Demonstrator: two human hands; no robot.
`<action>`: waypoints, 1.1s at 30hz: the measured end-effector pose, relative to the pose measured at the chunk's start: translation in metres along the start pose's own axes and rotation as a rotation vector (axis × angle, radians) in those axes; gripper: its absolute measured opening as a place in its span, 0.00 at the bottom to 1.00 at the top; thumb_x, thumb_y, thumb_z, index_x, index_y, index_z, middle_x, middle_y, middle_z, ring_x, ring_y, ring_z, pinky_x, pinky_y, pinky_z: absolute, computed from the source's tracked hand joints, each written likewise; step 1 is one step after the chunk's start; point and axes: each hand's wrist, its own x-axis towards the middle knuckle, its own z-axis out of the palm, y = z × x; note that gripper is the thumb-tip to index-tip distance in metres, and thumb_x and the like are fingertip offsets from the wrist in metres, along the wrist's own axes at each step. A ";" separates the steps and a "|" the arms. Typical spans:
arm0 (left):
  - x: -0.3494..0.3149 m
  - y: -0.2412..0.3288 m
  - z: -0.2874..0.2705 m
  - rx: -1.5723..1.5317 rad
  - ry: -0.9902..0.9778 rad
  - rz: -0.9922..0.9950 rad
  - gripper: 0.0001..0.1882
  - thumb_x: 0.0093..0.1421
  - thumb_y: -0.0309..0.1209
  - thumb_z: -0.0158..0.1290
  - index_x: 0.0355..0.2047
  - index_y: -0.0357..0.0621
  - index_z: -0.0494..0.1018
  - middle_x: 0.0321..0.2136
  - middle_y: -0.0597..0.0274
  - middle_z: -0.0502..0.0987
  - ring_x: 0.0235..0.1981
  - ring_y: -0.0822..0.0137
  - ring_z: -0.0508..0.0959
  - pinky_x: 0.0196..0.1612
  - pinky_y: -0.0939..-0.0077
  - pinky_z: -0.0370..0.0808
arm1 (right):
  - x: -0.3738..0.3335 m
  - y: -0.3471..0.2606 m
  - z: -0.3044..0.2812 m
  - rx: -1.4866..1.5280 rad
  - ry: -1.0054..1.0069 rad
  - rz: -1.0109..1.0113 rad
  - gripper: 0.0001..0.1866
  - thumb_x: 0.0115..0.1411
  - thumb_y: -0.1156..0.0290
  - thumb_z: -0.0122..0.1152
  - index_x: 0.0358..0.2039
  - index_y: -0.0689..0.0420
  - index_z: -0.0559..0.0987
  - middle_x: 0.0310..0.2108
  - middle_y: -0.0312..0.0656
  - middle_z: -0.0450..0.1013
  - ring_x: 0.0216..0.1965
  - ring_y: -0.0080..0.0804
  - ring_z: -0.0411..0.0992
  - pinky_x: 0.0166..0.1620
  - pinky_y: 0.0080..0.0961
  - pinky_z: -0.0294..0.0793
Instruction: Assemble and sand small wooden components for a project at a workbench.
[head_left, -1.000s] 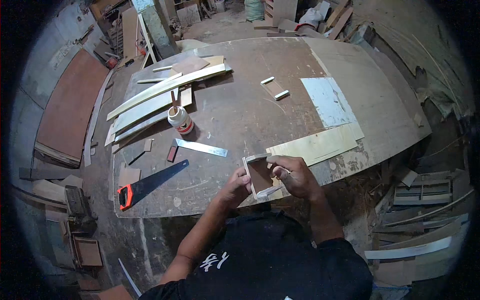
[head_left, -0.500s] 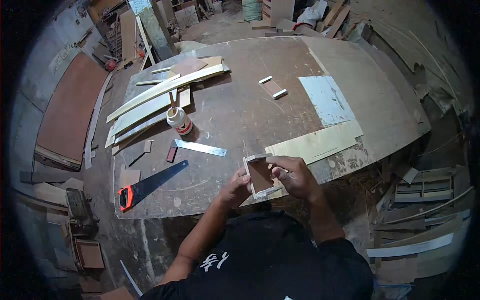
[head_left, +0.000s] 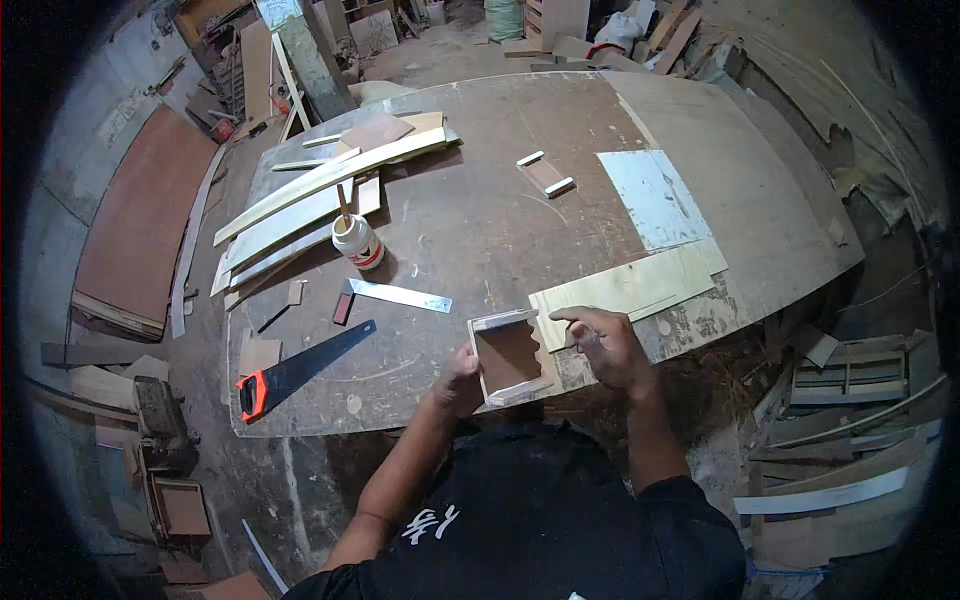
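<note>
My left hand (head_left: 461, 380) grips the left side of a small shallow wooden box (head_left: 507, 352), tilted above the table's near edge. Pale strips border its brown bottom, and its right side has a wavy pale edge. Fingers of this hand beneath the box are hidden. Just to the right of the box, my right hand (head_left: 610, 352) is raised with thumb and forefinger apart and nothing visible between them. Under and beyond that hand lies a pale thin board (head_left: 630, 290) on the table.
On the worktable (head_left: 450, 220) are a handsaw (head_left: 305, 370), a try square (head_left: 400, 296), a white glue jar (head_left: 358, 243) with a brush in it, stacked boards (head_left: 310, 205), a small brown panel with two pale strips (head_left: 545, 175) and a whitish sheet (head_left: 655, 200). Wood scraps lie around.
My right hand has come away from the box and moved slightly right. The box has shifted a little left and turned, so more of its inside shows in my left hand.
</note>
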 end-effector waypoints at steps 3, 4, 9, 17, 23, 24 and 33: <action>-0.001 0.001 -0.010 0.054 -0.013 -0.033 0.53 0.37 0.48 0.67 0.58 0.30 0.57 0.53 0.46 0.68 0.51 0.56 0.72 0.57 0.59 0.67 | -0.002 0.000 -0.004 0.018 0.025 -0.021 0.32 0.63 0.44 0.42 0.42 0.64 0.77 0.22 0.41 0.71 0.26 0.25 0.69 0.32 0.23 0.69; -0.001 0.002 -0.011 0.093 -0.017 -0.020 0.53 0.36 0.47 0.67 0.58 0.30 0.57 0.53 0.47 0.68 0.52 0.57 0.72 0.58 0.60 0.66 | -0.003 0.000 -0.005 0.068 0.004 -0.031 0.34 0.63 0.42 0.41 0.42 0.65 0.77 0.23 0.41 0.71 0.26 0.24 0.68 0.32 0.22 0.69; -0.005 0.015 -0.011 0.399 -0.152 0.000 0.51 0.34 0.43 0.68 0.57 0.31 0.60 0.53 0.52 0.69 0.54 0.62 0.70 0.59 0.68 0.61 | -0.005 -0.005 -0.012 0.180 -0.064 -0.092 0.33 0.63 0.41 0.40 0.43 0.60 0.77 0.28 0.45 0.74 0.28 0.30 0.74 0.33 0.26 0.73; 0.003 0.019 -0.008 0.409 -0.237 -0.057 0.49 0.37 0.43 0.67 0.56 0.29 0.60 0.54 0.51 0.67 0.56 0.60 0.66 0.61 0.66 0.57 | 0.004 -0.019 -0.017 0.126 -0.080 -0.282 0.34 0.61 0.38 0.40 0.34 0.61 0.77 0.26 0.44 0.72 0.30 0.33 0.72 0.34 0.25 0.70; 0.006 0.019 0.000 0.437 -0.253 -0.028 0.48 0.37 0.45 0.68 0.54 0.31 0.62 0.50 0.54 0.68 0.53 0.63 0.67 0.58 0.69 0.59 | 0.009 -0.028 -0.018 0.175 -0.150 -0.229 0.35 0.59 0.36 0.43 0.33 0.62 0.75 0.38 0.50 0.67 0.43 0.42 0.68 0.47 0.34 0.67; 0.006 0.021 0.002 0.422 -0.254 -0.054 0.47 0.37 0.46 0.68 0.54 0.32 0.62 0.49 0.55 0.69 0.52 0.64 0.68 0.57 0.70 0.60 | 0.010 -0.027 -0.015 0.145 -0.154 -0.230 0.37 0.59 0.35 0.40 0.32 0.62 0.75 0.38 0.49 0.68 0.43 0.41 0.68 0.47 0.33 0.66; 0.004 0.019 0.002 0.423 -0.225 -0.051 0.46 0.37 0.45 0.68 0.53 0.34 0.63 0.48 0.58 0.69 0.52 0.65 0.68 0.57 0.70 0.59 | 0.018 -0.023 -0.011 0.048 -0.201 -0.220 0.38 0.59 0.34 0.37 0.31 0.61 0.75 0.39 0.50 0.68 0.43 0.43 0.68 0.48 0.34 0.66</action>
